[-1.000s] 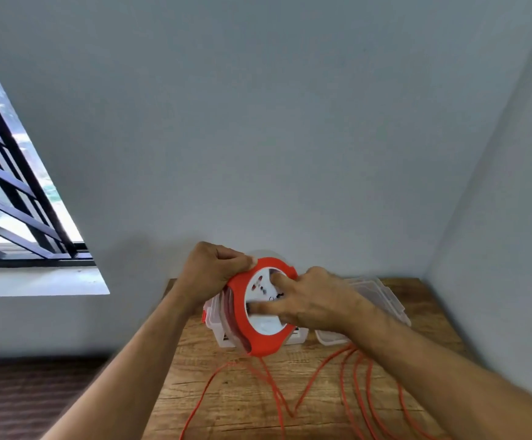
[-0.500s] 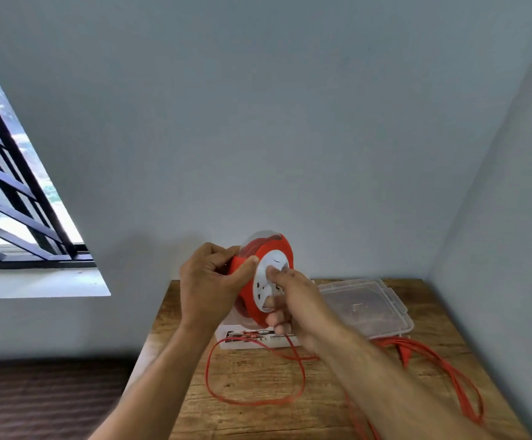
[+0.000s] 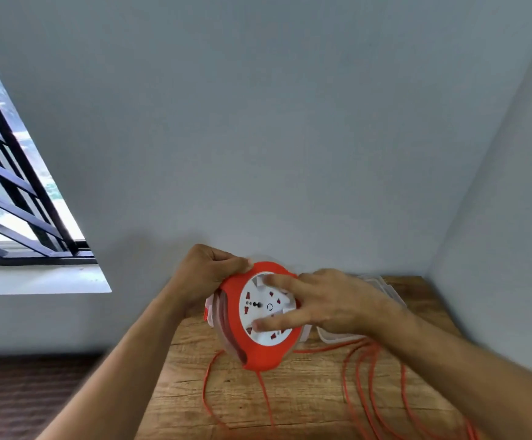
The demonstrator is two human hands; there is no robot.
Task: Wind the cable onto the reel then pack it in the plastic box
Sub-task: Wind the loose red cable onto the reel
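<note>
1. Several loops of loose orange cable [image 3: 372, 385] lie slack on the wooden table [image 3: 306, 404], and one strand hangs straight down from the reel [image 3: 258, 315]. If I turn fast, I judge those loops could cross and drag a knot up into the reel's slot.

2. My left hand [image 3: 206, 274] is clamped on the orange rim at the top left, holding the reel clear of the table and tilted toward me. That grip is on an edge only; a snag in the cable could twist the reel out of it.

3. My right hand [image 3: 325, 304] lies spread over the white socket face, fingers [image 3: 277, 282] apart and pressed flat, closed on nothing. Bare fingertips on smooth plastic may slip, so the turn could stall or skip.

4. Some cable is already wound, showing dark red between the flanges on the left side. Uneven tension from here could pile it to one side, and a bulging reel may not fit the box.

5. The plastic box [image 3: 382, 290] sits behind my right wrist near the wall, mostly hidden. My forearm could knock it as I crank.
</note>
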